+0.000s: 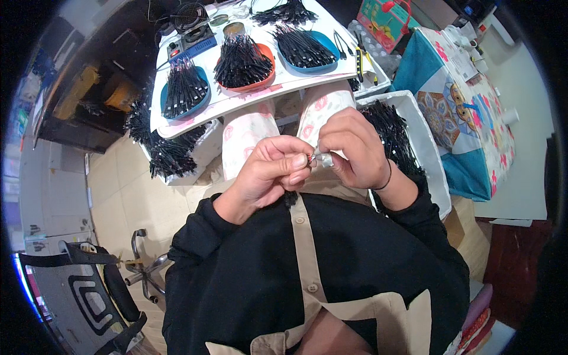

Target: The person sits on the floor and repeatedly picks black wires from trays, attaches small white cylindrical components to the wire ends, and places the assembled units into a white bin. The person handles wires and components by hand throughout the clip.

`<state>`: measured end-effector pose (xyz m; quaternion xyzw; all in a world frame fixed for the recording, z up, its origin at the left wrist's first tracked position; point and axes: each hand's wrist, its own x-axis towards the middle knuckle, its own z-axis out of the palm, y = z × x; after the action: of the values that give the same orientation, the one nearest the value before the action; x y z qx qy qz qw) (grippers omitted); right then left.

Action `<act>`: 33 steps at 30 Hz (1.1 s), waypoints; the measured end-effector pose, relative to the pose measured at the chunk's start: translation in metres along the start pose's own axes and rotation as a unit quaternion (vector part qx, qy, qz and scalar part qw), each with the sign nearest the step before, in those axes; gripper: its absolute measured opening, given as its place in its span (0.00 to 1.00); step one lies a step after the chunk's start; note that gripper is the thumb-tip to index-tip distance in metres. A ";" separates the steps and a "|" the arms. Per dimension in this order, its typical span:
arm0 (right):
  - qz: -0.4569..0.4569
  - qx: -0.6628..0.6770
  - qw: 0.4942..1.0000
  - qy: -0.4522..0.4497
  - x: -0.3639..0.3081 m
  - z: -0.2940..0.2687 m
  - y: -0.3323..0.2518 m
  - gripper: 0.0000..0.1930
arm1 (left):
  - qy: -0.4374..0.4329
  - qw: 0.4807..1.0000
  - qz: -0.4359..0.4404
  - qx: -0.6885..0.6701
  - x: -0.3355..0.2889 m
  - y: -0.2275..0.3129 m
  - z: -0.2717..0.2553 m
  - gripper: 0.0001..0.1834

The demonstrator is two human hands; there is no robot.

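My two hands meet in front of my chest. My left hand (273, 170) is closed in a pinch on a thin cable, whose small reddish wire end (312, 157) shows at the fingertips. A black piece (290, 199) hangs below that hand, apparently part of the same cable. My right hand (355, 148) is closed too, its fingertips bent in beside the wire end. A small silvery-grey piece (324, 160) shows at its thumb and fingertips; I cannot tell whether it is worn or held. The exact contact between the fingertips is hidden.
Beyond my hands, a white table (216, 106) bears a left blue tray (201, 97), an orange tray (267, 74) and a right blue tray (328, 44), all heaped with black cables. Yellow-handled pliers (359, 62) lie at its right. A white bin (435, 171) of cables stands right; an office chair (97, 296) left.
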<state>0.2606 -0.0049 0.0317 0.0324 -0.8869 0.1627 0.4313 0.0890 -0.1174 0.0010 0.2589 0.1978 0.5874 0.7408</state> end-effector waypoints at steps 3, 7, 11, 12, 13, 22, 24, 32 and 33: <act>0.151 0.128 0.977 -0.074 -0.010 -0.004 0.002 0.08 | -0.003 0.943 0.115 0.312 0.006 0.007 -0.002 0.07; 0.571 0.590 0.566 -0.069 -0.025 0.000 0.004 0.05 | -0.082 0.624 0.323 0.707 0.017 0.018 -0.006 0.13; 0.560 0.598 0.568 -0.079 -0.025 -0.001 0.005 0.09 | -0.065 0.648 0.285 0.703 0.019 0.019 -0.009 0.10; 0.522 0.505 0.685 -0.061 -0.024 -0.003 0.000 0.08 | -0.036 0.704 0.254 0.662 0.016 0.018 -0.009 0.08; 0.473 0.393 0.786 -0.062 -0.021 -0.005 -0.001 0.08 | -0.011 0.755 0.228 0.615 0.013 0.016 -0.009 0.07; 0.152 0.017 0.986 -0.064 -0.006 -0.006 -0.013 0.11 | 0.025 0.909 0.152 0.388 0.005 0.003 -0.012 0.08; 0.198 0.064 0.975 -0.071 -0.008 -0.006 -0.015 0.09 | 0.022 0.921 0.148 0.360 0.005 0.001 -0.013 0.08; 0.135 0.157 0.978 -0.036 0.001 -0.013 -0.006 0.09 | -0.063 0.998 0.004 -0.012 0.005 0.002 -0.013 0.09; 0.082 0.143 0.986 -0.024 0.004 -0.011 -0.004 0.09 | -0.069 0.996 -0.021 -0.053 0.005 0.002 -0.012 0.10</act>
<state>0.2674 -0.0052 0.0425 0.0252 -0.8643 0.3217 0.3859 0.0813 -0.1100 -0.0073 0.2549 0.1205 0.5618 0.7777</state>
